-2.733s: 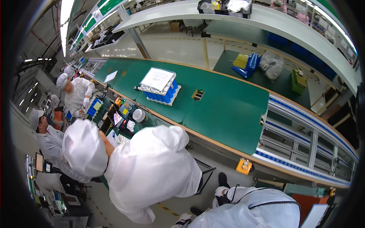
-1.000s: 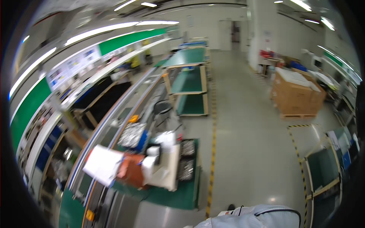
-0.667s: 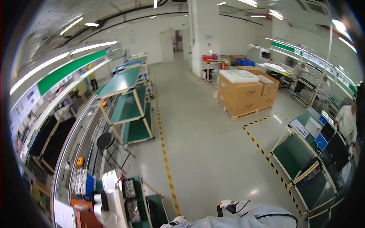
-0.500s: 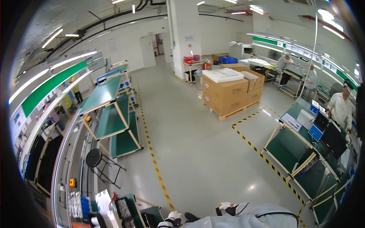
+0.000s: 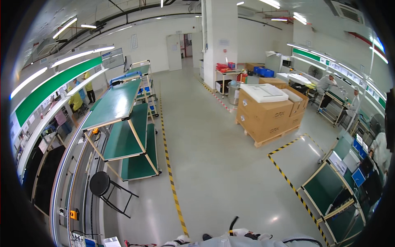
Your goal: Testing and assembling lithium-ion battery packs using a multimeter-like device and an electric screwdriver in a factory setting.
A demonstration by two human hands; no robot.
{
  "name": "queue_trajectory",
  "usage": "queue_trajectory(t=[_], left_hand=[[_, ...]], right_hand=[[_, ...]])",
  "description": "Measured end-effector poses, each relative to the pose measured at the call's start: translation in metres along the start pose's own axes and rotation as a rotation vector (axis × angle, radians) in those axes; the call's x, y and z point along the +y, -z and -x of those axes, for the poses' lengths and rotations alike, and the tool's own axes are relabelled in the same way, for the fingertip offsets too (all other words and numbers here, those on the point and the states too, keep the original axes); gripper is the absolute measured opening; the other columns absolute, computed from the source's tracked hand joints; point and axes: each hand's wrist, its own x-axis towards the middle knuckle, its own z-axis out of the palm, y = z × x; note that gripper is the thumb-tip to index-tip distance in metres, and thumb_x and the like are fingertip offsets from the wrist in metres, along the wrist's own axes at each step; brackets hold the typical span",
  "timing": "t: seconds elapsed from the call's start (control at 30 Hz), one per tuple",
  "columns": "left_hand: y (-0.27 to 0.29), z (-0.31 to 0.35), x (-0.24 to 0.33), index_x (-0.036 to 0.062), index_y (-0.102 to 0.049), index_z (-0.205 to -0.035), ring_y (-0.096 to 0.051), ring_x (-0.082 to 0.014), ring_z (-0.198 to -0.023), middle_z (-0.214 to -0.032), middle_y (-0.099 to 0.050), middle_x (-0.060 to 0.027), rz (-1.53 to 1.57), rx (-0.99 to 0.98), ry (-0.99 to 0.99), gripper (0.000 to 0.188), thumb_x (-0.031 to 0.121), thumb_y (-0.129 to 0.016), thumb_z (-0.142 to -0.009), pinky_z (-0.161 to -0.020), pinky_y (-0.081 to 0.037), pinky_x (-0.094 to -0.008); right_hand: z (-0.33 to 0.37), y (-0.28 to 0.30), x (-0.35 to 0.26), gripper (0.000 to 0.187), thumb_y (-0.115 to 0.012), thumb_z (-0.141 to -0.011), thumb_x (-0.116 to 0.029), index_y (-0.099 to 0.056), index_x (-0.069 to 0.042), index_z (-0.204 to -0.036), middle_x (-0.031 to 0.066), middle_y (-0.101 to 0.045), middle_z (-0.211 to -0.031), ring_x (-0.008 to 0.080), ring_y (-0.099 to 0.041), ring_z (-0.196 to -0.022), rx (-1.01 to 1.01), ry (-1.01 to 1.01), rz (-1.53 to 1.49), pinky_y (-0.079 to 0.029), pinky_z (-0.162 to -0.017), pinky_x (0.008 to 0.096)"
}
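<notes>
My left hand [image 5: 181,240], in a white glove, shows only partly at the bottom edge, close to my body; its fingers are too cut off to read. My right hand [image 5: 242,232], also white-gloved, is bent in front of my pale work coat [image 5: 271,243]. Up from its closed fingers sticks a thin black curved strip [image 5: 233,224], whose kind I cannot make out. A dark shoe tip [image 5: 207,236] peeks out between the two hands.
To the left stand a green-topped tiered rack [image 5: 119,101], a black round stool [image 5: 100,183] and a conveyor line [image 5: 68,185]. Large cardboard boxes [image 5: 263,117] sit on a wooden pallet [image 5: 259,144] ahead. Yellow-black floor tape [image 5: 168,164] runs ahead; a workbench [image 5: 329,185] with monitors is right.
My view has moved forward and tilted up a little. The boxes look nearer, and the near-left bench items have slid mostly out of the picture. The black strip now stands higher above my right hand.
</notes>
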Motion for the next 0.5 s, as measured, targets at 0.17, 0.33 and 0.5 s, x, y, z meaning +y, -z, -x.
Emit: queue_trajectory(t=[0.17,0.33,0.5], left_hand=[[0.108,-0.04,-0.03,0.0125,-0.072,-0.106,-0.063,-0.0371,-0.106,-0.108,-0.069,-0.0186,0.025,0.076,0.093,0.037,0.034,-0.053,-0.083,-0.089,-0.051,-0.0436],[0.15,-0.066,-0.056,0.0125,-0.071,-0.109,-0.066,-0.0357,-0.101,-0.105,-0.07,-0.0177,0.28,0.188,0.219,0.04,0.037,-0.056,-0.082,-0.086,-0.052,-0.0413],[0.157,-0.055,-0.088,0.014,-0.071,-0.113,-0.062,-0.0359,-0.111,-0.118,-0.067,-0.0164,0.272,0.117,0.339,0.045,0.044,-0.055,-0.084,-0.096,-0.048,-0.0418]], right_hand=[[-0.063,-0.034,-0.099,0.027,-0.056,-0.096,-0.022,-0.067,-0.003,-0.112,0.005,-0.07,-0.102,0.0206,-0.065,-0.091,0.06,0.021,0.75,-0.049,-0.088,0.034],[-0.149,-0.046,-0.181,0.03,-0.06,-0.092,-0.026,-0.066,-0.003,-0.109,0.0078,-0.069,-0.101,0.0235,-0.064,-0.087,0.266,-0.002,0.848,-0.049,-0.087,0.0408],[-0.262,-0.108,-0.27,0.021,-0.058,-0.093,-0.016,-0.063,-0.005,-0.11,0.0116,-0.067,-0.096,0.0276,-0.063,-0.088,-0.195,-0.132,0.003,-0.05,-0.086,0.0428]])
